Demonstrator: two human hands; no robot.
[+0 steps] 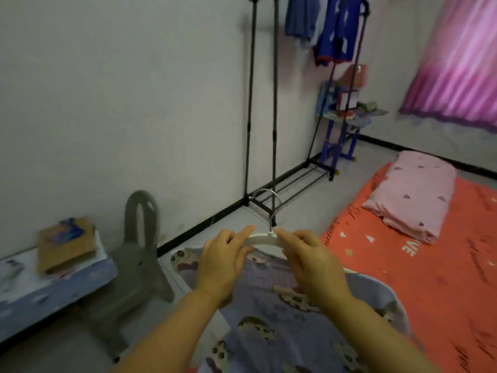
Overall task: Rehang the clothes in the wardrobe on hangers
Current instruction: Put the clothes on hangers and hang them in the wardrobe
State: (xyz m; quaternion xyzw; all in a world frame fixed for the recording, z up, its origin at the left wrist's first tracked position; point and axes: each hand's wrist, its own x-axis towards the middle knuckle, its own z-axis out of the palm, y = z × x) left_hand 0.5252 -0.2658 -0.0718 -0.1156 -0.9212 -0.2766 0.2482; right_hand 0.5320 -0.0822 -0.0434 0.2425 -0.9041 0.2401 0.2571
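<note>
A lilac cartoon-print garment hangs on a white hanger with a metal hook, low in the middle of the view. My left hand grips the hanger's left shoulder together with the cloth. My right hand grips its right shoulder the same way. Both index fingers lie along the top of the hanger towards the hook. A black clothes rack stands against the wall ahead, with blue clothes hanging at its right end.
A grey plastic chair stands to my left beside a low blue table with a brown book. An orange mattress with a folded pink quilt lies on the floor at right. A blue stand and pink curtain are behind.
</note>
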